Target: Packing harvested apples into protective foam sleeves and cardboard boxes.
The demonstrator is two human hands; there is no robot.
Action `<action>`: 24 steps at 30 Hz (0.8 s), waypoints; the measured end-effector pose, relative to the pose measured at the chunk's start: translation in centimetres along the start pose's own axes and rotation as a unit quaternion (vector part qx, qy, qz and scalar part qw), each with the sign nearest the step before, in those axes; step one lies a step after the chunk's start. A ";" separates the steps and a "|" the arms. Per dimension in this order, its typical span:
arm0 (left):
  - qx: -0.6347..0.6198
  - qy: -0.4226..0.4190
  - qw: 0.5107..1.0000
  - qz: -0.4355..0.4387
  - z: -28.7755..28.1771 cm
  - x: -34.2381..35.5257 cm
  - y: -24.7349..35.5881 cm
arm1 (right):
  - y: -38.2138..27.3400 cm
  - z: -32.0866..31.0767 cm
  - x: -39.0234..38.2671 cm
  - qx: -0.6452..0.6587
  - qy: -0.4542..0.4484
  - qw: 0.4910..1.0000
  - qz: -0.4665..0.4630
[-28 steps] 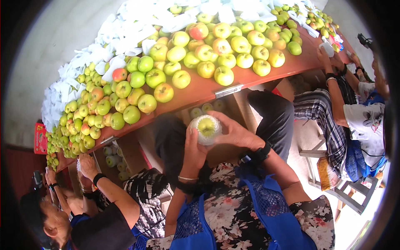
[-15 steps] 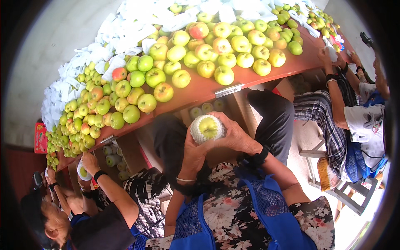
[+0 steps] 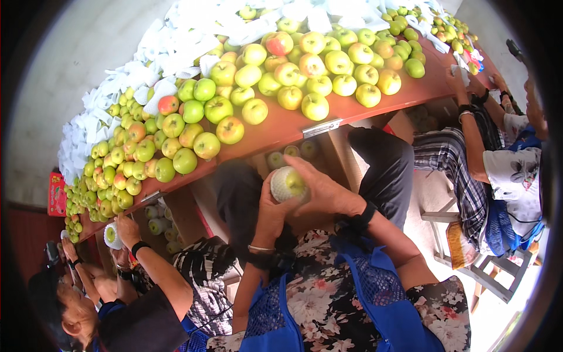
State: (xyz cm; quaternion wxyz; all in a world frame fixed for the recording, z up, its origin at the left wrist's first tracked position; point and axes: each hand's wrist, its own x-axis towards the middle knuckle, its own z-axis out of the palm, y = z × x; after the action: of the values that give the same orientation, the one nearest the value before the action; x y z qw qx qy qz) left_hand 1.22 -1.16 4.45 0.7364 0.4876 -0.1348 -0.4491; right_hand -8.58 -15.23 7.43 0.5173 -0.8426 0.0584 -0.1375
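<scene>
A green apple in a white foam net sleeve (image 3: 286,183) is held between my hands, above my lap and below the table edge. My left hand (image 3: 271,210) curls round its left side and underside. My right hand (image 3: 326,189) lies against its right side, with the fingers stretched over the top and the thumb near the front. The sleeve covers the left of the apple, while bare green skin shows toward my right hand. Beyond, loose green and reddish apples (image 3: 315,107) lie heaped along the red-brown table (image 3: 272,132).
White foam sleeves (image 3: 176,44) pile up behind the apples. Under the table stands an open carton (image 3: 337,154) holding sleeved apples. Co-workers sit close on both sides; one at the left holds a sleeved apple (image 3: 111,236). A metal latch (image 3: 322,128) sits on the table edge.
The apple has turned in my hands, so its bare end faces more to the right. My right hand has shifted, its fingers now straighter over the top.
</scene>
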 end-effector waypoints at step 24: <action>-0.190 0.008 0.969 -0.160 -1.3 0.6 -0.7 | 0.2 1.4 -0.5 -0.048 0.047 0.998 -0.003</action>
State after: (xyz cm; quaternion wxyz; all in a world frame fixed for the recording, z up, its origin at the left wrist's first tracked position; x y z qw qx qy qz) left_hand 2.02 -0.89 3.09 0.7353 0.3580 0.0387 -0.5742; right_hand -8.67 -14.05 6.57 0.4726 -0.8592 0.0869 -0.1759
